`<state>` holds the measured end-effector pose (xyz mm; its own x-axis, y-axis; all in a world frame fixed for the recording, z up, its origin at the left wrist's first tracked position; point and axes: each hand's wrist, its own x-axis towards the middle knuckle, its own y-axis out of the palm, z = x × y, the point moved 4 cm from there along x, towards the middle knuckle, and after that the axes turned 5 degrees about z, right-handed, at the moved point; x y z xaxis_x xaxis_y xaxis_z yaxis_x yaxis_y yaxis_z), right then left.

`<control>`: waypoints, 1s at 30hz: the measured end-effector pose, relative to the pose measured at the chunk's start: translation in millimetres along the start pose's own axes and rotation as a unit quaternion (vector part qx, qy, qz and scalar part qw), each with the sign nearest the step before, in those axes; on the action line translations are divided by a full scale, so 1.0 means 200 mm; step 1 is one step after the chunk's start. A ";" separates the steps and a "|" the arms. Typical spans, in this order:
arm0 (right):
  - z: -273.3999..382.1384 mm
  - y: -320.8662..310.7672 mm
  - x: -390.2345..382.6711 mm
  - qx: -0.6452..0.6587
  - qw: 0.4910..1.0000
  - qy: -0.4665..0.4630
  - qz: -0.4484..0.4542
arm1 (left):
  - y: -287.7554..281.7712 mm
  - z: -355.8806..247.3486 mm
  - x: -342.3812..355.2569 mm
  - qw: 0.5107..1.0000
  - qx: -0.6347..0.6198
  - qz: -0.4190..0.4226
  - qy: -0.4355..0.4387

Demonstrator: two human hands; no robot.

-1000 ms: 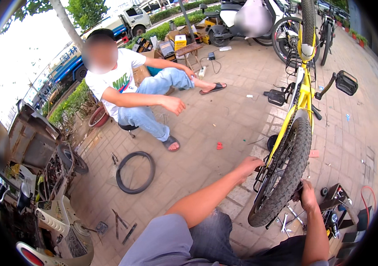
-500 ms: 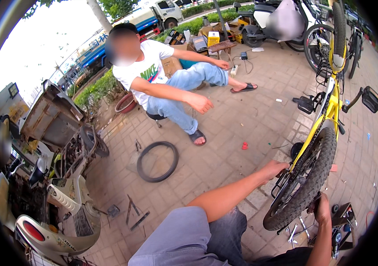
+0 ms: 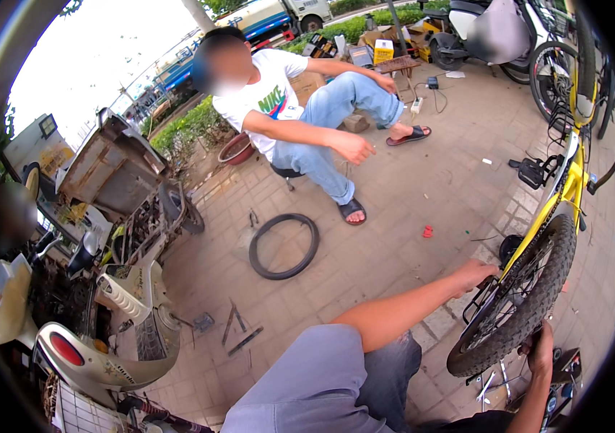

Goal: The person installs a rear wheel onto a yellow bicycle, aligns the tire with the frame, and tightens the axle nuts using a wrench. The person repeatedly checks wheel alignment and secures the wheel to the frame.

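Note:
A yellow bicycle [image 3: 573, 186] stands at the right, its thick knobbly tyre [image 3: 559, 263] nearest me. Reaching in from the left of this wheel, my left hand [image 3: 475, 276] is closed beside the chain and axle area; what its fingers grip is hidden by the frame parts. On the wheel's other side my right hand [image 3: 541, 348] is closed low against the tyre, around something dark that I cannot make out. Below the wheel lie several metal wrenches [image 3: 486, 386] on the paving.
A seated person in a white shirt [image 3: 289, 108] is ahead. A loose tyre [image 3: 284, 247] and metal tools [image 3: 244, 339] lie on the paving. A scooter [image 3: 84, 353] stands at the left; a tool box [image 3: 566, 366] sits right of my right hand.
My view has turned left, so everything appears further right. Both hands stay at about the same parts of the wheel.

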<state>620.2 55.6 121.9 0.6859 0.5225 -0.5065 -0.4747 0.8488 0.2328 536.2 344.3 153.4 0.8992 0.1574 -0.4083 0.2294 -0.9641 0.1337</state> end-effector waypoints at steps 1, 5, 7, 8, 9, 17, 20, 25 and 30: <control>-0.01 0.01 0.00 -0.021 0.999 0.026 0.014 | 0.00 0.00 0.00 1.000 -0.001 0.008 0.016; 0.02 0.01 -0.01 -0.004 0.999 -0.041 -0.001 | 0.01 0.01 -0.01 1.000 -0.007 0.000 0.030; 0.01 0.01 -0.01 -0.020 1.000 -0.015 0.014 | 0.00 0.00 -0.01 0.999 -0.026 -0.005 0.017; 0.01 0.01 -0.01 -0.010 1.000 -0.006 0.023 | 0.00 0.00 -0.02 1.000 -0.019 0.000 0.004; 0.00 0.01 -0.01 -0.023 0.999 0.003 0.027 | 0.00 0.00 -0.02 1.000 -0.007 0.004 -0.009; -0.01 0.00 -0.01 -0.004 0.998 0.054 0.019 | 0.01 -0.03 -0.04 1.000 -0.029 0.001 0.006; 0.01 0.00 -0.01 0.007 1.000 0.001 0.006 | 0.01 -0.04 -0.06 0.999 -0.032 0.004 -0.020; 0.02 0.01 -0.02 -0.014 0.999 0.030 0.034 | 0.01 -0.05 -0.06 1.000 0.012 0.000 -0.006; 0.02 0.00 -0.02 0.011 0.999 0.031 0.006 | 0.01 0.00 -0.02 1.000 -0.027 -0.006 -0.012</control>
<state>619.8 53.4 127.2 0.6447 0.5269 -0.5539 -0.4691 0.8447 0.2576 533.8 341.7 155.1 0.8872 0.1622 -0.4319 0.2595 -0.9495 0.1766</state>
